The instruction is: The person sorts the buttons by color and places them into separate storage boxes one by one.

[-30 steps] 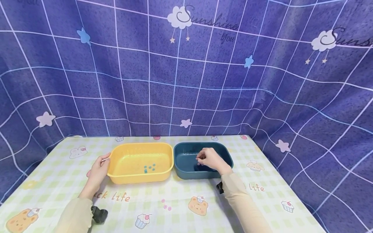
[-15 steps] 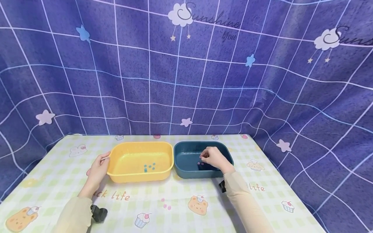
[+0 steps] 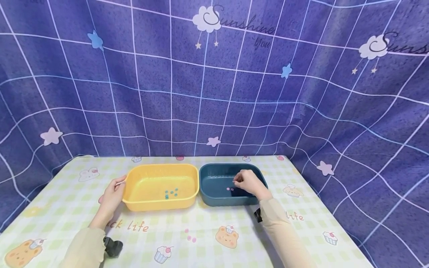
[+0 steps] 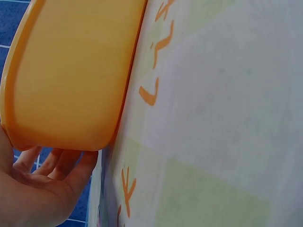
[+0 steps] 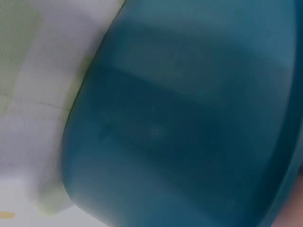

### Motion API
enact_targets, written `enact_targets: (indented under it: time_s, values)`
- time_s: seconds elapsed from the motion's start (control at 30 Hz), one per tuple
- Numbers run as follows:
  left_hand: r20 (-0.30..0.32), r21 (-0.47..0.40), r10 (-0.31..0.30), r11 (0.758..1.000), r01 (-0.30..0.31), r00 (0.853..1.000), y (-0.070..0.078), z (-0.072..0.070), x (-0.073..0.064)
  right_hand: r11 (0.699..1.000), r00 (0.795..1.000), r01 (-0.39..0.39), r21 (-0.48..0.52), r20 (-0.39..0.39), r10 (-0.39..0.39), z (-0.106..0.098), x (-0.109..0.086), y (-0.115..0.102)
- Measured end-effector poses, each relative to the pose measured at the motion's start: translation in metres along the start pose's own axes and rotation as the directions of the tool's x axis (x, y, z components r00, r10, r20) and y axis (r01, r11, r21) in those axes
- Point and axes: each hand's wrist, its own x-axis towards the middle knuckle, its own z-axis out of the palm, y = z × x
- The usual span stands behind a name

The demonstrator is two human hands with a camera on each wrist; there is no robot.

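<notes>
My left hand grips the left end of a yellow plastic bin; in the left wrist view its fingers lie against the bin's outer end. Several small blue beads lie on the yellow bin's floor. Over the inside of a dark teal bin is my right hand, its thumb and forefinger pinched together on what looks like a small pink bead. Two pink beads lie on the teal bin's floor just left of that hand. The right wrist view shows mostly the teal bin's outer wall, blurred.
Three small pink beads lie on the patterned tablecloth in front of the bins. The two bins stand side by side. A blue-purple curtain hangs behind the table. Black cameras sit at the wrists.
My right hand has shifted a little to the right inside the teal bin, bringing two pink beads on its floor into clear sight. The left hand stays on the yellow bin.
</notes>
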Motion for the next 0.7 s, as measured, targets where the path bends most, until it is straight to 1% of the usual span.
enact_targets:
  time_s: [0.33, 0.6, 0.7]
  values:
    - [0.013, 0.013, -0.008, 1.000, 0.008, 1.000, 0.0009, 0.0007, -0.0021, 1.000, 1.000, -0.006, -0.021, -0.030, 0.005, -0.0037, -0.0023, 0.0060]
    - [0.008, 0.009, -0.001, 1.000, 0.001, 1.000, 0.0018, 0.0013, -0.0028, 1.000, 0.999, -0.020, -0.006, -0.036, 0.020, -0.0061, -0.0030, 0.0051]
    - [0.004, -0.016, 0.001, 1.000, -0.001, 1.000, 0.0020, 0.0016, -0.0025, 1.000, 0.999, -0.023, -0.013, -0.038, 0.023, -0.0058, -0.0026, 0.0054]
